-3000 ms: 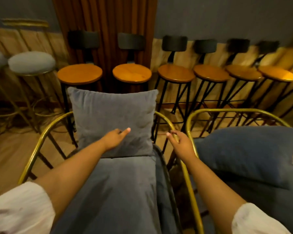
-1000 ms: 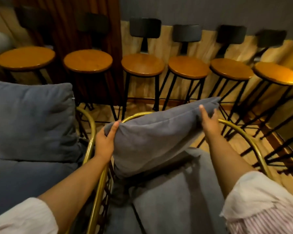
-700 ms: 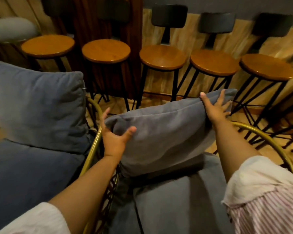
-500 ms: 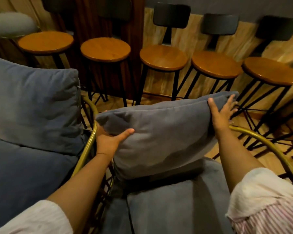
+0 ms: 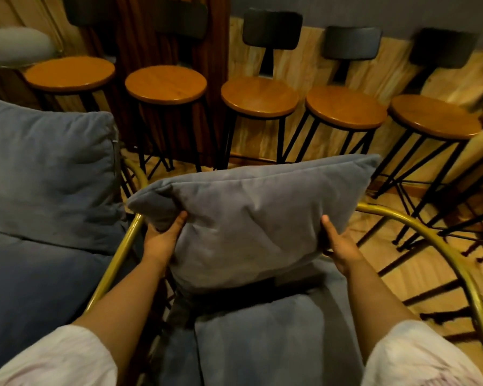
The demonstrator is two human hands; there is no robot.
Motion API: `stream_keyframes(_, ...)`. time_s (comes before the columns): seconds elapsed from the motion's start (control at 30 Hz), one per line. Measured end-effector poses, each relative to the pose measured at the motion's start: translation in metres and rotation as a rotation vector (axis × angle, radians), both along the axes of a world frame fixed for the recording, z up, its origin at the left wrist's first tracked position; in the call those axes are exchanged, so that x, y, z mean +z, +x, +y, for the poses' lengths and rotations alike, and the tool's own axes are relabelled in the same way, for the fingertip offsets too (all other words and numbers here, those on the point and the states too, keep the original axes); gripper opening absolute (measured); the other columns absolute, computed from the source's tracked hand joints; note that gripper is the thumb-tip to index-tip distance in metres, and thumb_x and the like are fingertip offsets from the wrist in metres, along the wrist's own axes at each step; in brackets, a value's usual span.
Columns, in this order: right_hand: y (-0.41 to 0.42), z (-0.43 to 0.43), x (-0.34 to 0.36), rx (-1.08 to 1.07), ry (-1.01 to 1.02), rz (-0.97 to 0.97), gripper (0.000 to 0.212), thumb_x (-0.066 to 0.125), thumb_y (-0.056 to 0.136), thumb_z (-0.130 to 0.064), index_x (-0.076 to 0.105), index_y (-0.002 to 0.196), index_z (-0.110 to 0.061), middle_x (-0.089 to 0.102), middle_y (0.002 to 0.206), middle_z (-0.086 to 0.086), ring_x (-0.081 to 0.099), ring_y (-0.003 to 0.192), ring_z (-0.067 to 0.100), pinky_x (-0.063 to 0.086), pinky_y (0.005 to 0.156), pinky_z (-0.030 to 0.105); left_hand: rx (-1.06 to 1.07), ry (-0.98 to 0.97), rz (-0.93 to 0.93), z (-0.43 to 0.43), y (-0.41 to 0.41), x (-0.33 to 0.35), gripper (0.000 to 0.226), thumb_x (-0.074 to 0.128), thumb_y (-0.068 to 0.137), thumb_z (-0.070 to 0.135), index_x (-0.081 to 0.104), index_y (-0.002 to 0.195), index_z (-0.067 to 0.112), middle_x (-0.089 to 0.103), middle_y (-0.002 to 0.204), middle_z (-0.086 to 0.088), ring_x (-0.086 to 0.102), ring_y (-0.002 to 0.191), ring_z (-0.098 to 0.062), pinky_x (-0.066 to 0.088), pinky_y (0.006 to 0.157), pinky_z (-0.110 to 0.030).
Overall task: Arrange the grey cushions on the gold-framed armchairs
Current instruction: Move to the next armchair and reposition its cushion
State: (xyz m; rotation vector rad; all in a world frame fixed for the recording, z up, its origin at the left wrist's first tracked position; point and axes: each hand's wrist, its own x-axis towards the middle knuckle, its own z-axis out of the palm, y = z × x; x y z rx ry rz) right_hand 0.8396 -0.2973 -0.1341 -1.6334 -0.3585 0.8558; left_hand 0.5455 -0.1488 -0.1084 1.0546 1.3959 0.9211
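A grey back cushion [image 5: 248, 218] stands nearly upright at the back of the right gold-framed armchair [image 5: 418, 229], above its grey seat pad [image 5: 265, 341]. My left hand [image 5: 162, 238] grips the cushion's left side under its corner. My right hand [image 5: 338, 246] presses against its right side, fingers tucked behind. On the left armchair [image 5: 117, 254] another grey cushion [image 5: 48, 171] leans upright over a grey seat pad [image 5: 34, 288].
A row of bar stools with round wooden seats [image 5: 260, 97] and black backrests lines the wood-panelled wall behind the armchairs. A grey padded stool [image 5: 14, 47] shows at top left. Black stool legs [image 5: 441, 207] crowd the wooden floor on the right.
Both hands slid from the cushion's top corners down to its sides. The cushion went from lying tilted to standing more upright against the chair's back.
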Motion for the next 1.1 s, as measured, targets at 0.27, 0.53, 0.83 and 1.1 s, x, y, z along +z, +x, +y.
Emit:
stream_keyframes(0.27,-0.020,-0.028,0.100,0.043,0.153,-0.131,0.110,0.078,0.035,-0.072,0.046,0.131,-0.031,0.058,0.115,-0.009,0.056,0.105,0.012,0.044,0.086,0.030,0.201,0.049,-0.083,-0.053,-0.028,0.081,0.067,0.062,0.082,0.046,0.048,0.136,0.008,0.051,0.141,-0.018,0.046,0.130,-0.037,0.037,0.109,-0.047)
stream_keyframes(0.53,-0.089,-0.042,0.225,0.120,0.270,-0.300,0.060,0.080,0.069,-0.034,0.055,0.123,-0.020,0.062,0.114,0.001,0.059,0.100,0.018,0.049,0.079,0.030,0.296,0.035,-0.096,-0.094,-0.110,0.220,0.104,0.060,0.061,0.077,0.046,0.134,0.003,0.051,0.139,-0.020,0.047,0.125,-0.044,0.037,0.106,-0.053)
stream_keyframes(0.83,-0.222,-0.010,0.266,0.154,0.383,-0.254,0.051,0.076,0.074,-0.034,0.063,0.116,-0.008,0.065,0.105,0.004,0.058,0.077,0.002,0.049,0.055,0.007,0.379,0.097,-0.114,-0.092,-0.240,0.295,0.107,0.060,0.055,0.081,0.045,0.134,0.010,0.055,0.117,-0.007,0.053,0.117,-0.038,0.041,0.098,-0.048)
stream_keyframes(1.1,-0.373,0.067,0.266,0.229,0.397,-0.176,0.045,0.075,0.075,-0.036,0.063,0.111,-0.012,0.063,0.103,0.001,0.058,0.084,0.011,0.048,0.069,0.022,0.452,0.062,0.003,-0.031,-0.396,0.301,0.112,0.052,0.037,0.093,0.054,0.113,0.011,0.061,0.115,-0.016,0.058,0.103,-0.039,0.045,0.096,-0.052)
